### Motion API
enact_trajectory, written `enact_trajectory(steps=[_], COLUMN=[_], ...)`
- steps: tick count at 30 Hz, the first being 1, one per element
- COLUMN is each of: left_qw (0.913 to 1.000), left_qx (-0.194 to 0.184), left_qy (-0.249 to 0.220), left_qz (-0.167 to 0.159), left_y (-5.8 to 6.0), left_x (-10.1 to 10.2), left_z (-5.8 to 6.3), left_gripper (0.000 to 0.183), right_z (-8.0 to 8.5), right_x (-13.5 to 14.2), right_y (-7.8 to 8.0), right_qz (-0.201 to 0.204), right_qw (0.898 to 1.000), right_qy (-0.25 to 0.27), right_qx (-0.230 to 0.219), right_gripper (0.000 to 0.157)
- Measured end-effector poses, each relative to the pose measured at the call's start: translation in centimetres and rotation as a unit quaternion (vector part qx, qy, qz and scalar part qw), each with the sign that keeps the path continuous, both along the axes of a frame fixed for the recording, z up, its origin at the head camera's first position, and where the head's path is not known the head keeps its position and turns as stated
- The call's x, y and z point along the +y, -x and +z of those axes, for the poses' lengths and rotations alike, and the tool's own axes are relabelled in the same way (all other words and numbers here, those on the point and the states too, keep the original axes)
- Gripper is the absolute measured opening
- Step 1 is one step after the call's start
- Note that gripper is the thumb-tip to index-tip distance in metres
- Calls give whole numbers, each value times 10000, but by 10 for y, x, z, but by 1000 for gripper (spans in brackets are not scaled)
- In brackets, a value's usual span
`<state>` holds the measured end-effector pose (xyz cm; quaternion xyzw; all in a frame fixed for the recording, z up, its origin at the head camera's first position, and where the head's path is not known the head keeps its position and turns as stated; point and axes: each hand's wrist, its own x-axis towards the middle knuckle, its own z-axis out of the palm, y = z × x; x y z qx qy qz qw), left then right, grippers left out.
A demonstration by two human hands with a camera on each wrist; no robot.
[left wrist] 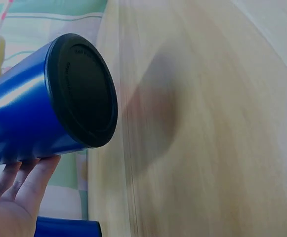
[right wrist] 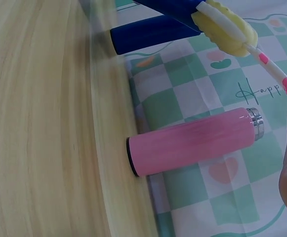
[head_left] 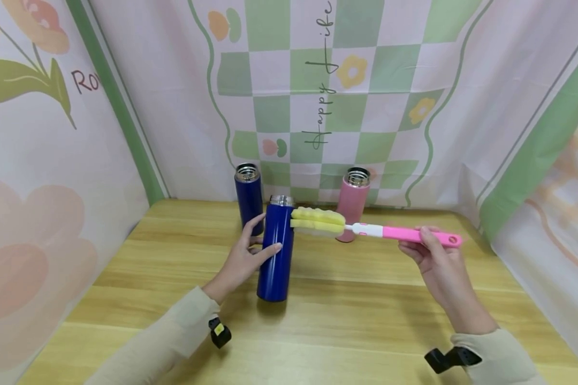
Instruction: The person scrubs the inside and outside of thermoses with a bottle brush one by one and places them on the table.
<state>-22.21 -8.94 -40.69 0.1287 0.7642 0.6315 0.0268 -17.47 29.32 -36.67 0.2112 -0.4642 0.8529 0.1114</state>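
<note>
My left hand (head_left: 243,256) grips a shiny blue thermos bottle (head_left: 275,256), raised over the table with its lidless steel neck up. The left wrist view shows its black base (left wrist: 84,91) lifted off the wood, a shadow below. In my right hand (head_left: 440,270) is the pink end of a bottle brush (head_left: 409,234), pinched between thumb and fingers and held level. Its yellow sponge head (head_left: 318,220) points left and overlaps the upper side of the blue bottle in the head view.
Behind stand a second, darker blue thermos (head_left: 249,198) and a pink thermos (head_left: 354,195), both lidless, on the wooden table (head_left: 347,321). A printed curtain (head_left: 308,80) hangs along the table's back edge, with more cloth at both sides.
</note>
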Motion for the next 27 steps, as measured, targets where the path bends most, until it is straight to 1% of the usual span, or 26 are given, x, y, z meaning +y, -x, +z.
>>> enact_trajectory(steps=[4, 6, 8, 10, 14, 17, 21, 24, 27], left_qw=[9995, 9988, 9981, 9977, 9975, 9972, 9958, 9948, 9943], left_qx=[4, -16, -35, -58, -50, -125, -238, -200, -152], left_qy=[-317, -484, -623, -673, -705, -734, -874, -984, -1050], left_qz=[43, 38, 2, -17, -5, -49, -138, -147, -141], left_y=[2, 4, 6, 6, 7, 1, 2, 10, 11], left_x=[0, 0, -1, -2, -3, -4, -6, -9, -10], left_z=[1, 1, 0, 0, 1, 13, 16, 6, 4], left_gripper=[79, 78, 78, 76, 74, 74, 74, 73, 72], right_z=[-3, -5, -6, -8, -9, -9, -11, -13, -14], right_x=[-1, 0, 0, 1, 3, 5, 7, 8, 8], right_y=[0, 0, -1, -2, -4, -6, -8, -8, -7], right_qz=[158, 293, 339, 316, 143, 161, 332, 409, 395], right_qw=[9997, 9991, 9985, 9980, 9958, 9926, 9869, 9829, 9813], right_qy=[-194, -299, -401, -532, -903, -1186, -1551, -1771, -1861], right_qx=[56, 112, 135, 89, -101, -209, -292, -294, -299], right_gripper=[26, 27, 28, 27, 24, 23, 22, 23, 23])
